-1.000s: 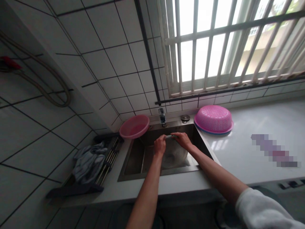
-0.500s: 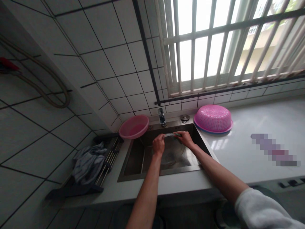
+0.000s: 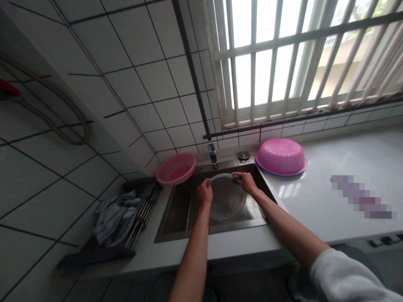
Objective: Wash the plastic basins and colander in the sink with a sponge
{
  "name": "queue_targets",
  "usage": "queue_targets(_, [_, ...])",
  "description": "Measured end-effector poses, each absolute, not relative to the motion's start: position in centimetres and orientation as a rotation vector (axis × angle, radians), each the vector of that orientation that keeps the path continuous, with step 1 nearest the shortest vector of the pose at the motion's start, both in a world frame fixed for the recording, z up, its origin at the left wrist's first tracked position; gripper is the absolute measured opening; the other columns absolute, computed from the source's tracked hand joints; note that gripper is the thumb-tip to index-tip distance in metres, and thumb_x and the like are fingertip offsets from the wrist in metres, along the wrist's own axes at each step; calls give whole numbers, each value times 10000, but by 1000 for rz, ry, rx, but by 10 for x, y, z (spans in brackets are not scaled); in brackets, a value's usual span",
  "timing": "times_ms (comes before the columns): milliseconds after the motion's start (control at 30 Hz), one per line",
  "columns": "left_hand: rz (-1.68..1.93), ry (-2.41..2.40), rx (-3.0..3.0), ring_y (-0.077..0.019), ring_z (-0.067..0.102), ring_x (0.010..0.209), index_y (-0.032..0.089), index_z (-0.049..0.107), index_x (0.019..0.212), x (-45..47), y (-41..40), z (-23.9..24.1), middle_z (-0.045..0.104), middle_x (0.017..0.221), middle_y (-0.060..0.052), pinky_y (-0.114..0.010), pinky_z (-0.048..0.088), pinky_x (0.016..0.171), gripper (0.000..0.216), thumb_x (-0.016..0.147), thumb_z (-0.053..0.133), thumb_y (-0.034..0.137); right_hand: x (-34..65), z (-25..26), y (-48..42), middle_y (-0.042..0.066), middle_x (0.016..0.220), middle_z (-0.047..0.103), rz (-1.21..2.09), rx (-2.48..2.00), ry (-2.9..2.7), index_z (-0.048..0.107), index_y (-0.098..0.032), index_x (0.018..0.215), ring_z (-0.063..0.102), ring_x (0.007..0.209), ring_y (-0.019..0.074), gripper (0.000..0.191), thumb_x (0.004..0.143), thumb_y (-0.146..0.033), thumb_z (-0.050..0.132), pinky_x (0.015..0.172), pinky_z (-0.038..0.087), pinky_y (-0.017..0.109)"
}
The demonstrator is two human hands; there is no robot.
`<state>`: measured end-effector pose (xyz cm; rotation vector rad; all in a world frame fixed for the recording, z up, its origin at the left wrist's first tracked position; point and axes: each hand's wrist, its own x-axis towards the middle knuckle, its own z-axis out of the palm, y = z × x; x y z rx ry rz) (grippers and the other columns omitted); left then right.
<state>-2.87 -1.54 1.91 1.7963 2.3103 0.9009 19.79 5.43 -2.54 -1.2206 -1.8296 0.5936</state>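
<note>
A round metal strainer bowl (image 3: 227,197) is held over the steel sink (image 3: 176,214), tilted so its underside faces me. My left hand (image 3: 204,193) grips its left rim with closed fingers. My right hand (image 3: 247,181) is closed on the top right rim, where something small and green shows under the fingers. The tap (image 3: 213,156) stands just behind the bowl.
A pink basin (image 3: 176,168) sits at the sink's back left corner. A pink plastic colander (image 3: 280,157) lies upside down on the white counter (image 3: 330,159) to the right. A grey cloth (image 3: 115,216) lies on a dark rack at left. Tiled wall and barred window stand behind.
The strainer bowl has been turned and tipped up, so more of its round underside shows. My left hand slid down and left along the rim; my right hand stayed near the top.
</note>
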Motion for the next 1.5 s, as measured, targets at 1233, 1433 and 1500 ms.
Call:
queue_targets(1233, [1001,2287,1702,-228,729,999,276,756,1109,-26,-14,14,800,1071,-79,-264,444,805,209,1017,568,269,193,-21,49,41,1325,733,381,-1242,-1946,707,-276,1360,717,1201,252,511,897,-84,606,1082,544,380])
queue_targets(1433, [936,2140,1826,-211,728,1035,305,766,1077,-21,-12,9,804,1086,-47,-256,454,849,202,1005,586,250,173,-16,43,24,1354,722,373,-1123,-2097,691,-285,1382,693,1242,218,613,849,-2,585,1105,525,339])
queue_targets(1500, [1043,2208,1687,-223,731,1047,275,761,1082,-26,-11,10,803,1101,-60,-257,467,844,174,991,614,261,182,-18,48,31,1341,728,389,-1210,-1997,699,-275,1372,707,1217,233,583,855,-19,605,1093,529,341])
